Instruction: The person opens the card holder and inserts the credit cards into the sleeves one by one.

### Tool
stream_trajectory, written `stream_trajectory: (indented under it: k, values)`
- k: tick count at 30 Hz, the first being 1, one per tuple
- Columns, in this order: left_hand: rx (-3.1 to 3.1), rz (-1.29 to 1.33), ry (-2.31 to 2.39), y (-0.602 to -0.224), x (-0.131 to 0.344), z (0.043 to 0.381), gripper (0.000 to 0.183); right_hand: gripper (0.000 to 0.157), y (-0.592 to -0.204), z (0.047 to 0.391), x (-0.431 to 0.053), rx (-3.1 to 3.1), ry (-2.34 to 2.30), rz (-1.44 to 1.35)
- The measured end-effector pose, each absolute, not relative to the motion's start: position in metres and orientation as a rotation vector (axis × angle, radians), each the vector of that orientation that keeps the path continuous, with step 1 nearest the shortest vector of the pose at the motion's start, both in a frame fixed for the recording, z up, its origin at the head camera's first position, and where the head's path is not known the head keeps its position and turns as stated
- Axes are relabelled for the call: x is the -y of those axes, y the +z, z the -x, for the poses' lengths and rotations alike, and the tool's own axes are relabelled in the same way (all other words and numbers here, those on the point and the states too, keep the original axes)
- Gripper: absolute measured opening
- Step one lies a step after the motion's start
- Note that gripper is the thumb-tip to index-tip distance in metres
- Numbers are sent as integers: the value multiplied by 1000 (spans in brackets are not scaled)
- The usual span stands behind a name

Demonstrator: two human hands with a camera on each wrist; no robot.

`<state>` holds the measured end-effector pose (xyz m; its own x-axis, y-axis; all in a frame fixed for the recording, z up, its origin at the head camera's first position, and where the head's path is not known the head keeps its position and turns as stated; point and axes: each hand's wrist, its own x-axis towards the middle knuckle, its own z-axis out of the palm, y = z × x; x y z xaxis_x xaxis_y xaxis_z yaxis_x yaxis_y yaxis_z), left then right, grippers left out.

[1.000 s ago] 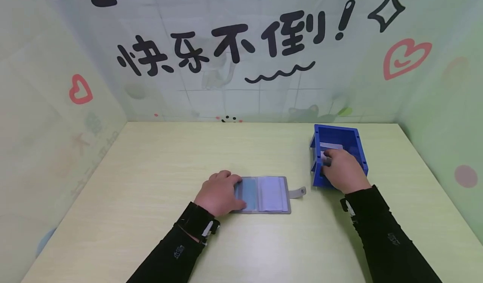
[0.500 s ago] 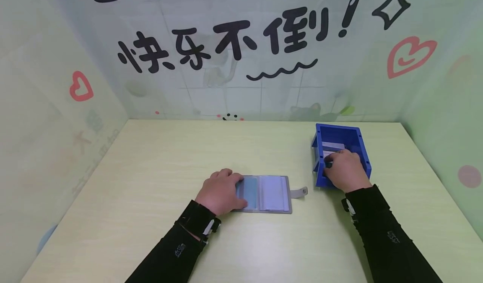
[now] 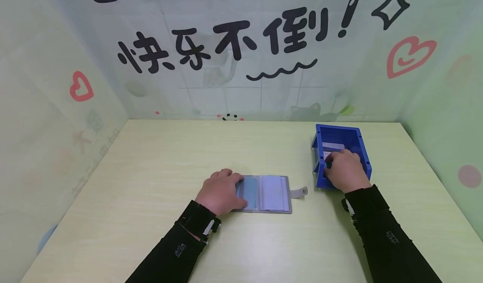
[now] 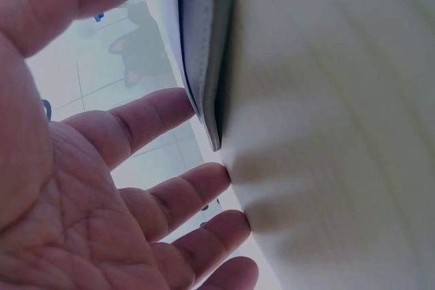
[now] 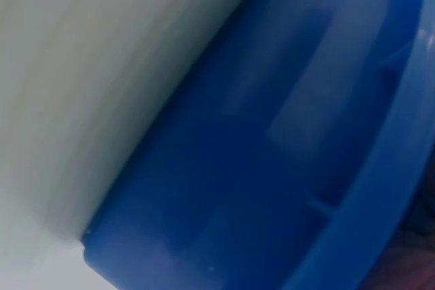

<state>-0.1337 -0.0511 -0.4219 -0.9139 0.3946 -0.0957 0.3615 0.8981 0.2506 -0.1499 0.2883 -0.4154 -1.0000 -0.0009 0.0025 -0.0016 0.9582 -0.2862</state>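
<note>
Pale wood-grained table [image 3: 181, 149] with a blue bin [image 3: 349, 137] at right and an unfolded card holder [image 3: 273, 194] near centre. The left hand [image 3: 220, 193], spread wide, touches the holder's left side; the right hand [image 3: 347, 172] dips into the bin, whether holding anything cannot be told.
</note>
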Motion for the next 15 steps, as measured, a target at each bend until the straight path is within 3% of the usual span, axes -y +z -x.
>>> stream_trajectory:
  k: [15]
  values:
    - [-2920, -578, 360, -422, 51, 133, 67, 23, -415, 149, -290, 3104, 601, 12]
